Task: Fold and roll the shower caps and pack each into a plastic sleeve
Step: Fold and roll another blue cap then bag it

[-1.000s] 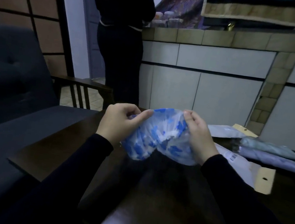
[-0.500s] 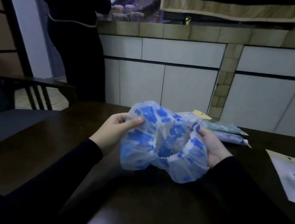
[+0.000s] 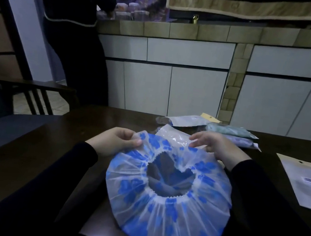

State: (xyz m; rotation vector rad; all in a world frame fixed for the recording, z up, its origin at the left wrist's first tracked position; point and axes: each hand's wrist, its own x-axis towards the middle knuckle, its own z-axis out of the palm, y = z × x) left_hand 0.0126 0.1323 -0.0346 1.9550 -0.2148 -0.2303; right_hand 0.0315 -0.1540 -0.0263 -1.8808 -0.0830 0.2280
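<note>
A translucent white plastic shower cap with blue blotches point(image 3: 167, 197) lies spread flat on the near part of a dark wooden table point(image 3: 25, 159), its elastic opening facing up. The left hand point(image 3: 115, 142) pinches the cap's far left edge. The right hand point(image 3: 218, 148) hovers over the far right edge, fingers loosely extended (contact unclear). Packed plastic sleeves point(image 3: 230, 131) lie farther right.

- Left hand point(image 3: 115, 142) bare, no rings or watch showing.
- Right hand point(image 3: 220, 149) bare too.
- Long black sleeves point(image 3: 58, 180) reaching both wrists, plain, snug cuffs.
</note>
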